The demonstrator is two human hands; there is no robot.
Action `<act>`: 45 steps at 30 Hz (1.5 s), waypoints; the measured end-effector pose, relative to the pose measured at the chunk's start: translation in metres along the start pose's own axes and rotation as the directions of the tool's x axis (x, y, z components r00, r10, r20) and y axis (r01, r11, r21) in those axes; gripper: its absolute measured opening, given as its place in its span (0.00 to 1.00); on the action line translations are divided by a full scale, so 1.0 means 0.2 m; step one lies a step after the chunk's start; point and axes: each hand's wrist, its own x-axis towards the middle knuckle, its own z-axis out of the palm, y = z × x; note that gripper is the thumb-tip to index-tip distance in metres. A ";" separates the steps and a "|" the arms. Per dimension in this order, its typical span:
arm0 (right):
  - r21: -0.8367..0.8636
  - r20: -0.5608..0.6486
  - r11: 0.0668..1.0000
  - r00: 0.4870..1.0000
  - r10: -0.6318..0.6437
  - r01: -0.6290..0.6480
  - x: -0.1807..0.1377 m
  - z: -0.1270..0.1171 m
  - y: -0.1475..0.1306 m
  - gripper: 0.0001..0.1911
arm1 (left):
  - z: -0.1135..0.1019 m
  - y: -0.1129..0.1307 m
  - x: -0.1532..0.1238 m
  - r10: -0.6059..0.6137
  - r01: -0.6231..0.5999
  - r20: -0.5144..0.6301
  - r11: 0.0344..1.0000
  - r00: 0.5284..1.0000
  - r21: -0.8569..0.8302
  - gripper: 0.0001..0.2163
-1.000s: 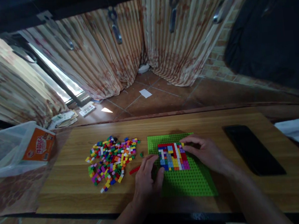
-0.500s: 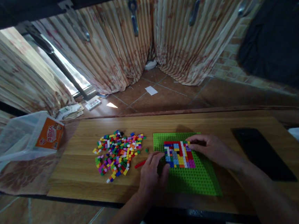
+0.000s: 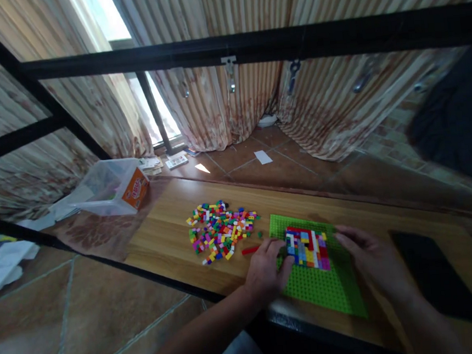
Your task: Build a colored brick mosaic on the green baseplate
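Observation:
A green studded baseplate (image 3: 324, 293) lies on the wooden table, bearing a patch of colourful toy bricks (image 3: 308, 248) set side by side in red, white, yellow, blue and purple. My left hand (image 3: 266, 268) rests at the baseplate's left edge, thumb and fingers apart, fingertips close to the patch's left side. Just right of the patch hovers my right hand (image 3: 371, 256), its fingers loosely bent over the baseplate's right edge; I see no brick between them. A long red brick (image 3: 249, 250) lies beside my left fingers.
Left of the baseplate spreads a pile of loose bricks (image 3: 220, 231). A black flat panel (image 3: 439, 277) lies on the right of the table (image 3: 162, 233). A clear plastic bin (image 3: 109, 196) with an orange label stands beyond the left end. A black bar (image 3: 249, 46) with hanging clips crosses above.
My right hand has drawn off the upper right corner of the brick patch, outward to the right. The left hand stays by the patch's left side. The camera view has shifted and tilted.

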 end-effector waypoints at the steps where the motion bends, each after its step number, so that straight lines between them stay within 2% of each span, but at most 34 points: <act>1: -0.005 -0.059 1.000 0.998 0.003 -0.003 -0.03 0.00 -0.02 0.23 | 0.00 0.00 -0.01 0.020 -0.020 -0.018 1.000 1.000 -0.012 0.12; 4: -0.055 -0.168 0.999 0.986 -0.014 0.004 -0.14 0.03 -0.12 0.21 | -0.02 0.01 -0.05 0.087 -0.090 -0.073 0.995 0.994 -0.037 0.11; 7: -0.116 -0.167 0.989 0.980 -0.110 0.091 -0.26 0.10 -0.22 0.18 | -0.07 0.00 -0.13 0.119 -0.122 -0.106 0.992 0.987 -0.015 0.11; 9: -0.139 -0.107 0.973 0.975 -0.197 0.182 -0.34 0.18 -0.26 0.16 | -0.13 -0.01 -0.20 0.111 -0.109 -0.126 0.994 0.986 0.024 0.11; 11: -0.159 0.006 0.946 0.959 -0.285 0.282 -0.41 0.28 -0.27 0.15 | -0.20 -0.03 -0.28 0.094 -0.085 -0.140 0.994 0.986 0.073 0.11; 14: -0.171 0.196 0.900 0.909 -0.367 0.400 -0.47 0.43 -0.25 0.14 | -0.33 -0.08 -0.37 0.053 -0.033 -0.139 0.989 0.989 0.143 0.10; 16: -0.185 0.260 0.874 0.880 -0.398 0.450 -0.48 0.53 -0.24 0.14 | -0.41 -0.10 -0.41 0.009 0.017 -0.150 0.986 0.989 0.168 0.09; 22: -0.356 0.313 0.738 0.817 -0.484 0.574 -0.41 0.74 -0.25 0.15 | -0.56 -0.17 -0.46 -0.082 0.121 -0.209 0.976 0.974 0.182 0.09; 25: -0.448 0.374 0.671 0.805 -0.460 0.591 -0.37 0.80 -0.26 0.14 | -0.58 -0.19 -0.45 -0.080 0.123 -0.225 0.975 0.971 0.184 0.09; 28: -0.480 0.375 0.657 0.813 -0.445 0.581 -0.39 0.83 -0.26 0.14 | -0.57 -0.21 -0.43 -0.067 0.113 -0.222 0.972 0.973 0.205 0.09; 30: -0.455 0.331 0.693 0.829 -0.451 0.559 -0.43 0.83 -0.27 0.13 | -0.56 -0.21 -0.43 -0.046 0.092 -0.203 0.970 0.978 0.227 0.10; 33: -0.362 0.212 0.800 0.877 -0.430 0.480 -0.50 0.76 -0.29 0.11 | -0.54 -0.22 -0.42 0.001 0.044 -0.172 0.966 0.985 0.256 0.09; 36: -0.279 0.026 0.894 0.934 -0.357 0.349 -0.55 0.61 -0.27 0.11 | -0.50 -0.20 -0.40 0.048 -0.008 -0.134 0.959 0.990 0.284 0.08; 38: -0.259 -0.130 0.937 0.952 -0.276 0.236 -0.56 0.48 -0.22 0.14 | -0.48 -0.19 -0.38 0.078 -0.043 -0.106 0.954 0.991 0.296 0.08; 41: -0.238 -0.309 0.969 0.941 -0.139 0.066 -0.54 0.29 -0.13 0.19 | -0.43 -0.19 -0.35 0.123 -0.097 -0.072 0.951 0.990 0.295 0.07; 43: -0.246 -0.359 0.969 0.928 -0.102 0.011 -0.51 0.22 -0.08 0.22 | -0.41 -0.20 -0.34 0.151 -0.126 -0.060 0.946 0.987 0.300 0.07; 45: -0.279 -0.377 0.960 0.919 -0.119 0.010 -0.48 0.19 -0.05 0.23 | -0.40 -0.21 -0.33 0.175 -0.150 -0.051 0.935 0.983 0.322 0.07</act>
